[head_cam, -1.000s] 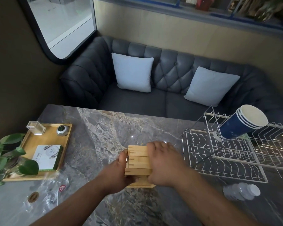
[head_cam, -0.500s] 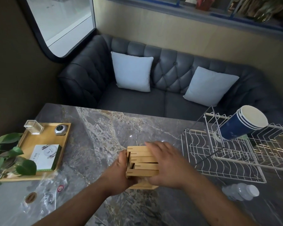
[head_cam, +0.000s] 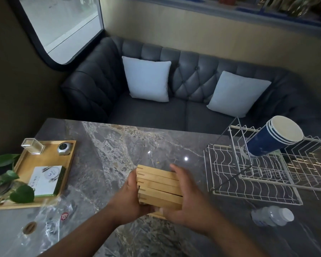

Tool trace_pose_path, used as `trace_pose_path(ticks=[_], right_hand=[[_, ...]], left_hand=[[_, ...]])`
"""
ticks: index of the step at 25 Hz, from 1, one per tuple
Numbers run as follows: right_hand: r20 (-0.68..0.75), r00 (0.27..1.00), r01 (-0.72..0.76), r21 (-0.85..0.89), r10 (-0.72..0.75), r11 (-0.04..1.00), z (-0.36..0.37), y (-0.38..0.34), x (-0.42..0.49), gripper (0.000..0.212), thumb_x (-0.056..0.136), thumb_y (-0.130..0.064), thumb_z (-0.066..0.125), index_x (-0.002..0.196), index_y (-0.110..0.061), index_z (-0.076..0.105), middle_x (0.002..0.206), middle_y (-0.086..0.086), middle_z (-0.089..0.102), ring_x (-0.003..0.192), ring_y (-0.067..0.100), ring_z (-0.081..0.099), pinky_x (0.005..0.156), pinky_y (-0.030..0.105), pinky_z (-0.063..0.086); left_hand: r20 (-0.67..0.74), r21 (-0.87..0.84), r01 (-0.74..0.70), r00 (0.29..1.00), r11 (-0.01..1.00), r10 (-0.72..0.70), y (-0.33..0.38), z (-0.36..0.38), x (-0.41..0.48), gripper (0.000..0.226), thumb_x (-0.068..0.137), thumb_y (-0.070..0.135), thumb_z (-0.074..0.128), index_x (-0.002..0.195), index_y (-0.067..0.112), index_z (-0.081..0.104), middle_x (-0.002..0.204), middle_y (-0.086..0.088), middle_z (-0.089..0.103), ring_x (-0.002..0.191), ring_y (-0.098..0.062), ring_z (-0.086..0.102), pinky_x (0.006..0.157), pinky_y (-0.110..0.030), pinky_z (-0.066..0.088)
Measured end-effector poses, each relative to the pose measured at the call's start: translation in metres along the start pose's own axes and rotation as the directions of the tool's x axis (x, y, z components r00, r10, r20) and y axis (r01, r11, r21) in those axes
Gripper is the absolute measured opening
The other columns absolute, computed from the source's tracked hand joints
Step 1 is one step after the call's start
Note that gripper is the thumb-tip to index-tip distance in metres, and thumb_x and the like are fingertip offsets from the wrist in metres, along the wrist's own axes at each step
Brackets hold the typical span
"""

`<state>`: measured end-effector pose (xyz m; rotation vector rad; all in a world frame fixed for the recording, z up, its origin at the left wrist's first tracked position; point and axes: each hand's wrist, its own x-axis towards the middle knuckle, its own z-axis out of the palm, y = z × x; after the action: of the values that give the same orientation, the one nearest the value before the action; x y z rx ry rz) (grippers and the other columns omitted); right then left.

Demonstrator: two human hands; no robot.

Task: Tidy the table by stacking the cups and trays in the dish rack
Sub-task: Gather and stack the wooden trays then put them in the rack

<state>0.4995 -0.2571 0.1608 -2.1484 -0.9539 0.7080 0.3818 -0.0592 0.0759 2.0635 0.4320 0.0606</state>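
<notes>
A stack of small wooden trays [head_cam: 157, 186] is held on edge just above the marble table [head_cam: 107, 156], near its front middle. My left hand [head_cam: 127, 198] clasps the stack's left side and my right hand [head_cam: 188, 197] wraps its right side and bottom. The white wire dish rack [head_cam: 252, 179] stands to the right. A nested stack of blue paper cups [head_cam: 272, 139] leans tilted in the rack's raised back section, open end up and to the right.
A larger wooden tray [head_cam: 44, 164] at the left carries a clear box, a small round device and a white booklet. Plant leaves [head_cam: 6, 182] overlap its near corner. Crumpled clear plastic [head_cam: 44, 221] lies in front of it. A plastic bottle [head_cam: 272, 216] lies below the rack. A grey sofa is behind the table.
Both hands have tilted the stack of wooden trays and shifted it slightly to the right, lifting it off the table. My right hand has slid from the top to the side and bottom.
</notes>
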Motion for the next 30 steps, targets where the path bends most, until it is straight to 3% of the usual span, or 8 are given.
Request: trace_pose_path(ticks=[2,5,8,11,18,21,25,30], right_hand=[[-0.078,0.993,-0.055,0.377,0.091,0.925,0.003,0.000,0.002,0.075,0.074,-0.038,0.074,0.137,-0.056,0.038,0.128,-0.035,0.050,0.110,-0.011,0.057,0.083,0.014,0.054],[-0.130,0.941,-0.043,0.869,0.312,0.492,0.007,0.013,0.011,0.044,0.083,-0.033,0.063,0.126,-0.022,0.061,0.121,0.006,0.070,0.110,0.027,0.067,0.094,0.051,0.051],[-0.135,0.912,-0.021,0.927,0.387,0.375,0.023,0.024,0.010,0.048,0.086,-0.038,0.053,0.119,-0.006,0.068,0.117,0.024,0.070,0.113,0.044,0.063,0.101,0.060,0.046],[-0.133,0.886,-0.017,0.949,0.445,0.316,0.030,0.028,0.015,0.048,0.089,-0.045,0.057,0.114,-0.007,0.072,0.113,0.023,0.072,0.105,0.037,0.068,0.090,0.052,0.052],[-0.173,0.895,-0.103,0.817,0.412,0.567,0.022,0.033,0.029,0.059,0.090,-0.064,0.044,0.108,-0.017,0.073,0.110,0.021,0.073,0.107,0.038,0.068,0.094,0.054,0.053],[-0.089,0.976,-0.101,0.624,0.200,0.775,0.011,0.044,0.013,0.072,0.068,-0.087,0.059,0.121,-0.038,0.060,0.116,-0.006,0.073,0.108,0.011,0.070,0.087,0.025,0.057],[0.105,0.989,-0.141,0.431,0.106,0.891,-0.004,0.049,0.006,0.107,0.041,-0.056,0.098,0.129,-0.059,0.038,0.123,-0.023,0.067,0.111,-0.001,0.066,0.087,0.019,0.057],[0.031,0.993,-0.112,0.025,0.111,0.993,-0.012,0.052,0.005,0.112,0.044,-0.061,0.094,0.134,-0.062,0.027,0.123,-0.034,0.058,0.109,-0.014,0.059,0.090,0.024,0.054]], left_hand=[[0.001,0.012,0.001,1.000,1.000,-0.001,0.000,-0.003,0.000,0.104,0.050,0.078,0.083,0.128,0.049,0.020,0.123,0.036,0.043,0.112,0.004,0.059,0.085,-0.024,0.055],[0.005,0.012,-0.006,1.000,1.000,0.006,0.003,-0.003,-0.001,0.103,0.054,0.067,0.090,0.129,0.053,0.021,0.126,0.027,0.051,0.113,0.003,0.059,0.086,-0.026,0.056],[0.024,-0.108,-0.001,1.000,0.994,0.004,0.008,0.001,-0.003,0.113,0.056,0.058,0.095,0.141,0.048,0.022,0.128,0.019,0.060,0.114,-0.002,0.064,0.086,-0.031,0.059],[0.023,-0.213,0.029,0.999,0.977,-0.025,0.012,0.010,-0.009,0.115,0.059,0.049,0.097,0.146,0.045,0.022,0.127,0.013,0.066,0.112,-0.007,0.067,0.080,-0.022,0.059],[0.023,-0.031,0.006,1.000,0.999,-0.005,0.016,-0.003,-0.008,0.094,0.063,0.066,0.085,0.136,0.053,0.028,0.124,0.027,0.061,0.109,0.008,0.061,0.082,-0.021,0.053],[0.040,-0.008,-0.006,0.999,1.000,0.006,0.018,-0.006,-0.006,0.090,0.064,0.063,0.086,0.133,0.053,0.029,0.123,0.027,0.060,0.110,0.008,0.060,0.084,-0.021,0.052],[0.050,0.032,-0.036,0.998,0.999,0.035,0.016,-0.009,-0.005,0.089,0.066,0.059,0.086,0.134,0.053,0.029,0.126,0.029,0.055,0.113,0.008,0.057,0.086,-0.021,0.051],[0.055,0.001,-0.030,0.998,1.000,0.030,0.017,-0.008,-0.007,0.088,0.067,0.058,0.086,0.134,0.053,0.030,0.126,0.027,0.056,0.113,0.007,0.058,0.085,-0.021,0.051]])
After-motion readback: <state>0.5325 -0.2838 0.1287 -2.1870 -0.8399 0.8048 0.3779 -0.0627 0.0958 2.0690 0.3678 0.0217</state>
